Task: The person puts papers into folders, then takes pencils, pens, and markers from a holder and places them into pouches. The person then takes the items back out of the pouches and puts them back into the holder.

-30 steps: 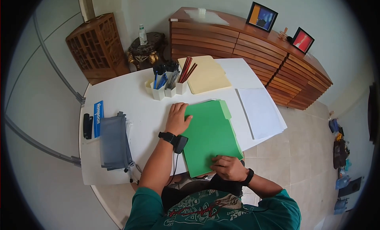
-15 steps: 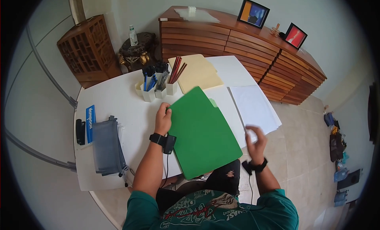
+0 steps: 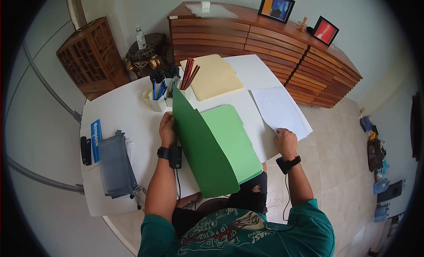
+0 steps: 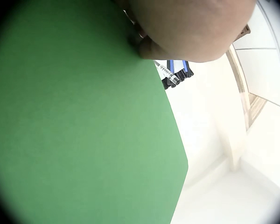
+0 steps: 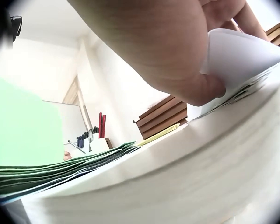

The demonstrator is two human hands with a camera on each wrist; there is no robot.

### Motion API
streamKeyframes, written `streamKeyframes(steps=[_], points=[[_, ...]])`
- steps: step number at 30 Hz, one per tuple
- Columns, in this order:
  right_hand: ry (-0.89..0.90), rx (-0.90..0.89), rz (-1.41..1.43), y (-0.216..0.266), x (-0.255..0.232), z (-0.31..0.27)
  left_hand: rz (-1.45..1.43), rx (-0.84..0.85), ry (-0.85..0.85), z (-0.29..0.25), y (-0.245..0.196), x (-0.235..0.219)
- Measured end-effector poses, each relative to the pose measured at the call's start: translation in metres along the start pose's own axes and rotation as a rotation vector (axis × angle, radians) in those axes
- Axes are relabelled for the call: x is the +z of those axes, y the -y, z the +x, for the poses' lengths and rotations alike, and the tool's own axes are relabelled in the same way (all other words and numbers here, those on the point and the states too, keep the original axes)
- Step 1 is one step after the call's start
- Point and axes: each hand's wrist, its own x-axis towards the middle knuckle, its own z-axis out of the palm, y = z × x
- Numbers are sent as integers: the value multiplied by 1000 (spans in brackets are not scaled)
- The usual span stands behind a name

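My left hand point(image 3: 166, 129) grips the left edge of a green file folder point(image 3: 198, 146), whose cover stands raised and tilted over the table. In the left wrist view the same folder point(image 4: 79, 121) fills most of the picture, with the hand at its top. Beside the cover lies a light green folder surface point(image 3: 232, 133) with a tab. At the right, my right hand point(image 3: 288, 143) pinches the near corner of a stack of white paper point(image 3: 278, 109). The right wrist view shows the thumb at the lifted, curling paper point(image 5: 240, 56).
Cream folders point(image 3: 212, 76) lie at the back beside white holders point(image 3: 158, 105) of pens and red pencils point(image 3: 190, 73). On the left are a grey mesh pouch point(image 3: 115, 164), a blue notebook box point(image 3: 96, 135) and a black stapler point(image 3: 85, 151). Several green folders point(image 5: 60, 175) are layered near the table edge.
My left hand has lifted the green folder and swung its cover up to the left. My right hand has left the folder's lower edge and moved right to the white paper, lifting its corner.
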Motion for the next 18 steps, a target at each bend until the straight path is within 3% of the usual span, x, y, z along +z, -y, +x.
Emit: streamKeyframes(steps=[5, 9, 12, 14, 16, 18], points=[[-100, -81, -55, -16, 14, 0, -16, -22, -16, 0, -1, -1], [-2, -33, -68, -30, 6, 5, -73, -33, -17, 0, -1, 1], [-203, -34, 52, -23, -23, 4, -123, -26, -32, 0, -3, 1], [-491, -179, 92, 0, -60, 3, -135, -57, -24, 2, -1, -3], [-282, 100, 844, -2, -86, -12, -180, -64, -39, 1, -6, 0], [-239, 219, 1401, 22, -112, -19, -214, -70, -51, -2, -9, 0]])
